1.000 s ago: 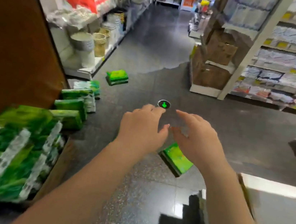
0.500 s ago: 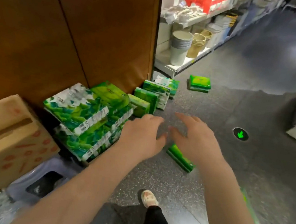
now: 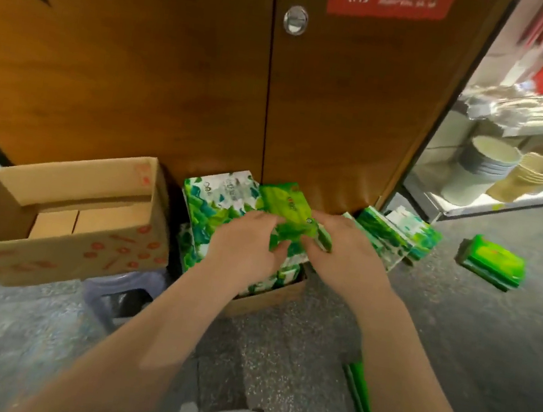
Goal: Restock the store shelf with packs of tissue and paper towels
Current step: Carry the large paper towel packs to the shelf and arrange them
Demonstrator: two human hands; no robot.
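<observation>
Fingers (image 3: 276,237) partly hidden under tissue pack (image 3: 291,212) (blurred).

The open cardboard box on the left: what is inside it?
The cardboard box shows only its bare brown floor and inner flaps; no packs are visible inside. Its near wall hides the front part of the floor, so anything lying there cannot be seen.

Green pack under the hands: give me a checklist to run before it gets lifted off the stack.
1. Left hand on the green pack: ok, fingers curled on its near edge.
2. Right hand on the pack: ok, it grips the right end.
3. Pack free of the door: cannot tell, its far edge lies close to it.
4. Stack below stable: cannot tell, the hands hide much of it.
5. Floor path clear: not ok, a loose pack lies to the right.
</observation>
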